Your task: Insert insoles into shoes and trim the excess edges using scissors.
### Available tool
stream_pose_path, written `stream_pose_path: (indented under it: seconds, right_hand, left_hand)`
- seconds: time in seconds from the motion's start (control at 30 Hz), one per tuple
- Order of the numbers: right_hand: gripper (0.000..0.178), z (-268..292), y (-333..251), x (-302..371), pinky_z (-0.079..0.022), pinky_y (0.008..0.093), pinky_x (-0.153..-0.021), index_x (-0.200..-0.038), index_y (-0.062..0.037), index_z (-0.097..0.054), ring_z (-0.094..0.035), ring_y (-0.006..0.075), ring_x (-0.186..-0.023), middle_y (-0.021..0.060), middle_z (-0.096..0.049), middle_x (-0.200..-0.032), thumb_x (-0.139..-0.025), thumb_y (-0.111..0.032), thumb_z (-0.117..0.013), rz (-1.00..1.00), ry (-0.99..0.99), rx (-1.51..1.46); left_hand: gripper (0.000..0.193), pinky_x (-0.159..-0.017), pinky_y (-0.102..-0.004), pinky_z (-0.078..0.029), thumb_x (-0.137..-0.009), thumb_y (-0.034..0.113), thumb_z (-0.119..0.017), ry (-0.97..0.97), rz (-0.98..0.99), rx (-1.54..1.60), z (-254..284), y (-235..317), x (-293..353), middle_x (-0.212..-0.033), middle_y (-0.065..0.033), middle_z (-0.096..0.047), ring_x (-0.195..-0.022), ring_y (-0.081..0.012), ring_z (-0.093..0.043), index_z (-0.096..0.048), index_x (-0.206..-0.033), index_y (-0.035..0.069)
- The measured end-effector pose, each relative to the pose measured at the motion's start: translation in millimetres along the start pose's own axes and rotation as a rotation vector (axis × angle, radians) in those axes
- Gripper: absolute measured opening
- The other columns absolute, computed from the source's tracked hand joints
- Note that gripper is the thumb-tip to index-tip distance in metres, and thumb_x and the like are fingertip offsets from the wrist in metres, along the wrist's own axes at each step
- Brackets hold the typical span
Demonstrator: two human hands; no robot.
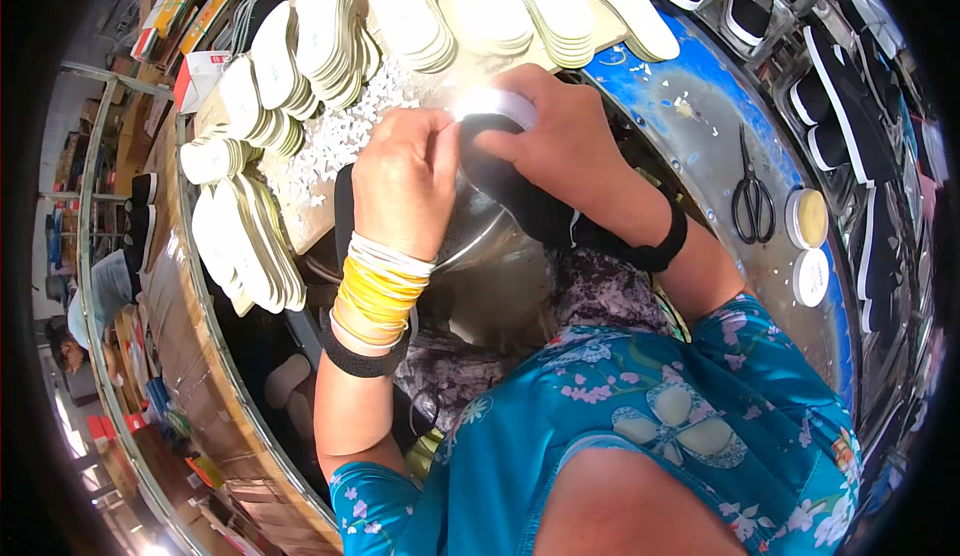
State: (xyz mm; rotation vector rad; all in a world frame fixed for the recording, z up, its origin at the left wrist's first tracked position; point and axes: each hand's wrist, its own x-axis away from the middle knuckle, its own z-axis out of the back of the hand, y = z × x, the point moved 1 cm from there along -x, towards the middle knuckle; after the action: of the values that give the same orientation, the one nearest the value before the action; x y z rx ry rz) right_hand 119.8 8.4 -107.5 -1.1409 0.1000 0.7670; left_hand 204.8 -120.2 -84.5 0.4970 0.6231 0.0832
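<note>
My right hand (560, 131) grips a black shoe (500, 178) with a white sole edge, its thumb on the dark upper and its fingers over the white rim. Against the near side of that rim, my left hand (405, 171) is closed in a pinch; bright glare hides what its fingertips hold, if anything. Many white and yellow rubber bands (378, 291) circle my left wrist, above a black band. Below the shoe shows a shiny rounded metal surface (490, 246). Small white scraps (335, 136) lie on the board beyond my left hand.
Stacks of pale insoles (325, 36) curve around the far and left sides. On the blue-edged metal table at right lie black scissors (752, 206), an open round tin (806, 218) and a white lid (809, 277). Black shoes (748, 8) stand on racks beyond. Another person (105, 296) is at far left.
</note>
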Motion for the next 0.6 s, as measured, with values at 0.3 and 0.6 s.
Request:
stream_pose_path:
  seconds: [0.3,0.6]
  right_hand:
    - [0.032,-11,-2,1,-0.046,0.0421,-0.058,-0.095,-0.0020,-0.052,-0.058,0.0376,-0.067,0.0191,-0.058,-0.070,-0.068,-0.013,-0.065,0.191,0.014,0.139]
    - [0.034,9,-7,0,-0.049,0.0300,-0.065,-0.092,-0.0039,-0.060,-0.063,0.0232,-0.073,0.0122,-0.063,-0.081,-0.062,-0.015,-0.072,0.033,0.041,0.026]
  left_hand:
    - [0.009,-0.058,-0.0379,-0.046,-0.076,0.007,-0.061,-0.121,-0.137,-0.380,-2,7,1,-0.077,-0.0132,-0.056,-0.066,-0.0322,-0.057,-0.055,-0.080,0.003]
    - [0.019,-0.053,-0.0328,-0.044,-0.080,0.019,-0.058,0.196,0.324,-0.315,34,-109,-19,-0.058,-0.0138,-0.057,-0.053,-0.0233,-0.057,-0.059,-0.074,0.001]
